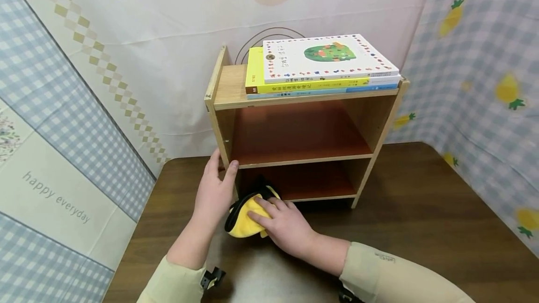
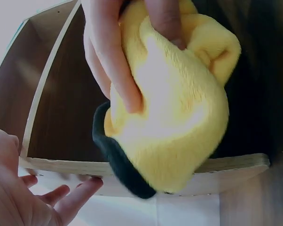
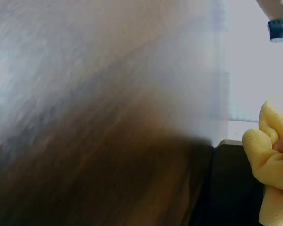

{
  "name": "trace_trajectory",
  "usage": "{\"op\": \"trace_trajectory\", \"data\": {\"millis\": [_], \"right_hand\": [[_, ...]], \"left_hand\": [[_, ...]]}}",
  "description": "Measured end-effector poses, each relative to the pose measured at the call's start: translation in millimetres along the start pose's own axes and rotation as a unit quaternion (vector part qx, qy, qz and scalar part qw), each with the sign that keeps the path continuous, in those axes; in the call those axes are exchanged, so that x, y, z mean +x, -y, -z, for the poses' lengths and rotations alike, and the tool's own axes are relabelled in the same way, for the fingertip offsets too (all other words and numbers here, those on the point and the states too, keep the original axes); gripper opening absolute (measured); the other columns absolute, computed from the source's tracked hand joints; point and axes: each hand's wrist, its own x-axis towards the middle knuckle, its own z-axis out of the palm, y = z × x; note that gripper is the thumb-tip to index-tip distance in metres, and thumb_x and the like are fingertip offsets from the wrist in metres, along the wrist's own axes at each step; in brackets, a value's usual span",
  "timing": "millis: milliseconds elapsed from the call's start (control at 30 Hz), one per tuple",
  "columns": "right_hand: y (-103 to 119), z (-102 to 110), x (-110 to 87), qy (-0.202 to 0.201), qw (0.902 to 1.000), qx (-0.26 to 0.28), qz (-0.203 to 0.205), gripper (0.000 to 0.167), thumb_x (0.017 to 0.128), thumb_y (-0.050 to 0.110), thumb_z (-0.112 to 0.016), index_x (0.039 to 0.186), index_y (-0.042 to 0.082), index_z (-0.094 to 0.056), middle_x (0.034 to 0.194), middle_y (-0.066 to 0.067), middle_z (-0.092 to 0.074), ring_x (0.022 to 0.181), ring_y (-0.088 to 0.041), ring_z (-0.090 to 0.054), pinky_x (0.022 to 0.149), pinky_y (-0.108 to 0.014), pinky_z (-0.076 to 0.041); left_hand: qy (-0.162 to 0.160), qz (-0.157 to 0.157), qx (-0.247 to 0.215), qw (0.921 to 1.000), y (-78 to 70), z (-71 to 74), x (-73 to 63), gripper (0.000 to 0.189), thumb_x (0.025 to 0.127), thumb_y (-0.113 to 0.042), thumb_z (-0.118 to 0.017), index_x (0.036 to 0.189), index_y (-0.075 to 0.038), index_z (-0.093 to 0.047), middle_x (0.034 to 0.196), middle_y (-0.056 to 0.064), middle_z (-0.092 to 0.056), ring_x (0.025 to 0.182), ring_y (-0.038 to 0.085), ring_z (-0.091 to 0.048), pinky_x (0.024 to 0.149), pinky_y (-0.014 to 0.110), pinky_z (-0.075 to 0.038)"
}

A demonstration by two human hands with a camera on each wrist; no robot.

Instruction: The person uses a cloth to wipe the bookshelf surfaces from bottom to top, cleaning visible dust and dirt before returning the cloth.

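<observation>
A small wooden bookshelf [image 1: 219, 134] with reddish-brown boards stands upright on the dark table. My left hand [image 1: 214, 193] grips its left side panel, thumb at the front edge beside the middle board and fingers along the outer face. In the left wrist view those left fingers [image 2: 80, 195] lie against the panel's outside. My right hand [image 1: 290, 228] holds a yellow plush cloth [image 1: 244, 221] with black edging, bunched under bent fingers, at the front left of the bottom compartment. Folds of the cloth [image 3: 268, 160] show at the right wrist view's edge.
Several books [image 1: 328, 62] lie stacked flat on the bookshelf's top, a white one uppermost. The brown table [image 1: 421, 219] extends on both sides. Patterned cloth hangings [image 1: 484, 83] enclose the back and sides.
</observation>
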Motion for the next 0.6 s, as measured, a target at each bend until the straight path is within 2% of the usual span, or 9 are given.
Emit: {"op": "trace_trajectory", "data": {"millis": [133, 267, 400, 600], "right_hand": [[7, -4, 2.5, 0.004, 0.9999, -0.014, -0.009, 0.060, 0.081, 0.034, -0.081, 0.136, 0.031, -0.059, 0.142, -0.007, -0.052, 0.112, -0.029, -0.058, 0.074, -0.044, -0.053], [14, -9, 5.2, 0.005, 0.9992, -0.036, -0.018, 0.057, 0.082, 0.032, -0.080, 0.135, 0.031, -0.059, 0.140, -0.006, -0.053, 0.110, -0.028, -0.057, 0.071, -0.041, -0.052], [21, -15, 8.1, 0.019, 0.9974, -0.066, -0.024, 0.052, 0.086, 0.025, -0.077, 0.134, 0.032, -0.060, 0.137, -0.004, -0.054, 0.107, -0.026, -0.057, 0.064, -0.037, -0.049], [31, -18, 14.5, 0.039, 0.9944, -0.092, -0.037, 0.047, 0.089, 0.017, -0.069, 0.133, 0.033, -0.062, 0.131, -0.004, -0.054, 0.102, -0.026, -0.056, 0.060, -0.034, -0.048]], "left_hand": [[0.007, 0.017, -0.009, 0.9998, -3.1, 0.8, 1.5, 0.069, 0.095, -0.068, -0.041, 0.155, -0.037, -0.026, 0.150, 0.001, -0.041, 0.127, 0.026, -0.048, 0.095, 0.054, -0.046], [0.007, 0.025, -0.016, 0.9995, -3.6, 0.9, 2.2, 0.067, 0.095, -0.067, -0.042, 0.153, -0.033, -0.031, 0.148, 0.001, -0.043, 0.126, 0.026, -0.049, 0.096, 0.053, -0.046], [0.003, 0.022, -0.026, 0.9994, -3.7, 1.0, 2.0, 0.063, 0.097, -0.064, -0.044, 0.149, -0.030, -0.036, 0.145, 0.001, -0.045, 0.124, 0.025, -0.050, 0.094, 0.051, -0.047], [-0.002, 0.013, -0.036, 0.9993, -5.6, 0.6, 3.5, 0.057, 0.099, -0.057, -0.047, 0.148, -0.029, -0.038, 0.142, 0.001, -0.046, 0.122, 0.026, -0.052, 0.091, 0.050, -0.048]]}}
